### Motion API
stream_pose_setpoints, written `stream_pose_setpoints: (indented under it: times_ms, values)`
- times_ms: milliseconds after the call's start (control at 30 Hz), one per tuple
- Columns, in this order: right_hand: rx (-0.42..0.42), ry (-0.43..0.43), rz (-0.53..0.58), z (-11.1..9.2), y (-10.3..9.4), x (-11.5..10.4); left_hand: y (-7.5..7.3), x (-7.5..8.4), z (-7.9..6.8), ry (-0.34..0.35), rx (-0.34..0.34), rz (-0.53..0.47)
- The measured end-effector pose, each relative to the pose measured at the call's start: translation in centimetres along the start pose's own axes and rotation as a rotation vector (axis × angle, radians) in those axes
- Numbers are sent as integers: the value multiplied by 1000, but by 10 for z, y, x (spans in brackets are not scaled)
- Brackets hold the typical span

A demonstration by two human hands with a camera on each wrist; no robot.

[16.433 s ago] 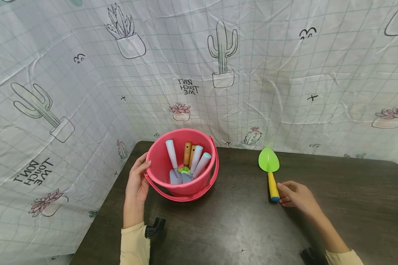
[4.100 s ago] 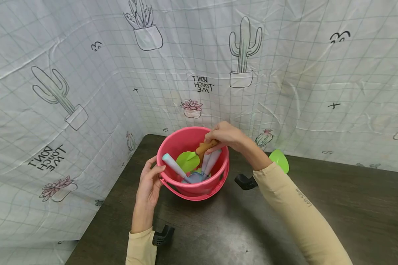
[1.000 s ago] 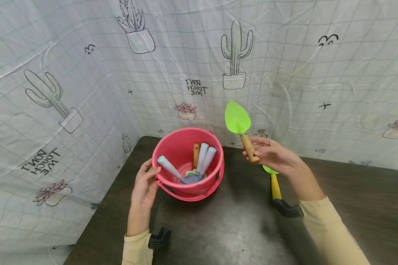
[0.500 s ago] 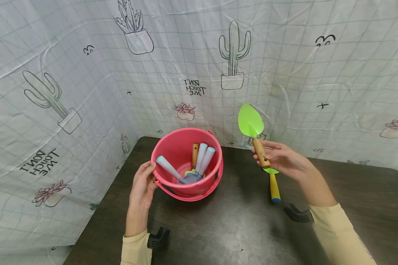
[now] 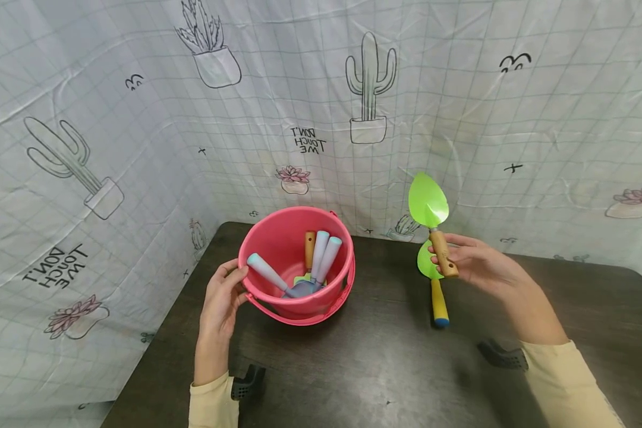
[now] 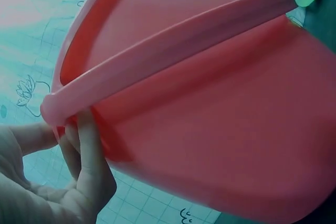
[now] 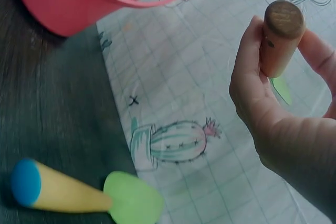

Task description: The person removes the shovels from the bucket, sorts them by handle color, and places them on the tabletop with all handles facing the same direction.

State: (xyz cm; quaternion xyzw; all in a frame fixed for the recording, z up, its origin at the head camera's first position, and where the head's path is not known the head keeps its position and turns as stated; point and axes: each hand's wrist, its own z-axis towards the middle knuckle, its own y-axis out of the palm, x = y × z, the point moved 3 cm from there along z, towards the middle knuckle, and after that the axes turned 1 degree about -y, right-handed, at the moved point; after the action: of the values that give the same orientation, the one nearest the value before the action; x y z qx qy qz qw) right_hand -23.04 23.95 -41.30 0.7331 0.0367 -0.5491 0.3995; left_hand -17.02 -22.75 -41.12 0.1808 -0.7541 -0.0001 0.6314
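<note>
In the head view, a pink bucket (image 5: 270, 235) stands on the table at left of centre. My left hand (image 5: 219, 306) pinches its rim on the left side, thumb over the edge. Inside lie several tools with pale handles (image 5: 270, 271) and a wooden-handled one (image 5: 310, 249); their heads overlap at the bottom. My right hand (image 5: 484, 266) holds a garden trowel (image 5: 428, 201) by its wooden handle, in the air with its light green blade up. Below and behind it, a yellow-handled trowel (image 5: 439, 300) lies on the table, its green blade partly covered by the held one.
The dark wooden table (image 5: 353, 374) runs up to a white grid-patterned curtain (image 5: 278, 89) printed with cacti, hanging behind and along the left. The bucket's pink carrying handle (image 6: 178, 40) hangs down its near side.
The wooden-handled trowel, inside the bucket about four seconds ago, has come out in my right hand and moved right over the yellow-handled trowel. My left hand stays on the bucket rim.
</note>
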Motion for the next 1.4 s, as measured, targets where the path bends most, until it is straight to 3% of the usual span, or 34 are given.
stream_pose_setpoints:
  times_ms: [300,533,1400]
  values:
    - [28,36,11,-13,-18,7,-4,2,1,-47,-59,-25]
    - [-22,43,34,-24,-26,13,-4,0,2,-53,-97,-32]
    - [-11,44,121,-53,-45,26,-2,-2,4,-25,-61,-59]
